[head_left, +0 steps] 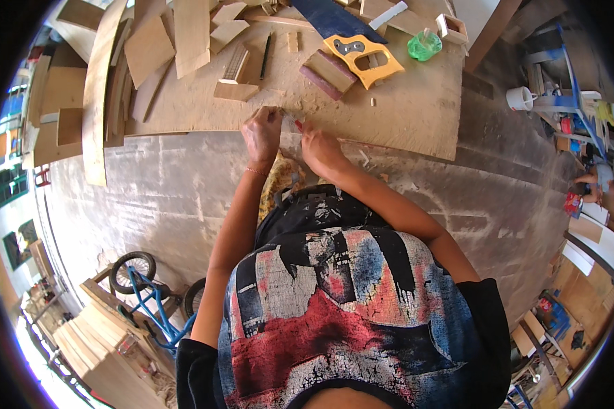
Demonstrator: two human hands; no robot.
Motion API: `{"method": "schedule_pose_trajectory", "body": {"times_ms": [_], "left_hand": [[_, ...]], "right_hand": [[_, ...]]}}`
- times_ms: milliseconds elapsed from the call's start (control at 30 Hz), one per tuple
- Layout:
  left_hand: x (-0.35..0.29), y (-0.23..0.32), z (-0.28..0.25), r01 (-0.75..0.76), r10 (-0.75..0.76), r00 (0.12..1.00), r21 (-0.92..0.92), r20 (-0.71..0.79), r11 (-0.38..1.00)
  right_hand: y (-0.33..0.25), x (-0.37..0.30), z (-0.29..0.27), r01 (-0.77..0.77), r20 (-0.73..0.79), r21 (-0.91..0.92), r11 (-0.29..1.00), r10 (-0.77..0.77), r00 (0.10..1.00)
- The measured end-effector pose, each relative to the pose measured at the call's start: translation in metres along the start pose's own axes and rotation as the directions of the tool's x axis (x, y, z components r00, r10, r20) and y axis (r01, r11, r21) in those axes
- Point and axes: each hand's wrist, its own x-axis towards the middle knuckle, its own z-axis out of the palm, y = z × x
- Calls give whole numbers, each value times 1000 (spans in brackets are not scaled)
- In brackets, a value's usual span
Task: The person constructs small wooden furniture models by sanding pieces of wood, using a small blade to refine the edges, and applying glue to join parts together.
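Observation:
Both my hands are together at the near edge of the wooden workbench (409,123). My left hand (261,135) is closed, its fingertips pinched; whatever it holds is too small to make out. A short way to its right, my right hand (323,153) is curled round a small red object (298,125) whose tip points toward the left hand. Beyond the hands lie a wood block with dark red edges (328,74) and a handsaw with a yellow handle (366,60). Left of these are a dark pencil (266,54) and a small wood block (293,42).
Wood offcuts (192,37) cover the bench's far left, with a long board (102,95) standing past its edge. A green plastic cup (424,45) and a small open wooden box (451,29) are at the right. A blue bicycle (145,293) lies behind on the left.

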Motion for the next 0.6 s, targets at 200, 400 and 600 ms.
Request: {"method": "schedule_pose_trajectory", "body": {"times_ms": [200,400,600], "left_hand": [[0,1,-2,5,-5,1000,-7,19,1000],[1,-1,-1,0,-1,1000,29,31,1000],[0,3,-3,11,-11,999,0,30,1000]], "right_hand": [[-3,-4,-9,-60,-12,221,973,64,998],[0,-3,-11,-29,8,197,980,28,1000],[1,-2,-1,15,17,62,998,-16,1000]]}}
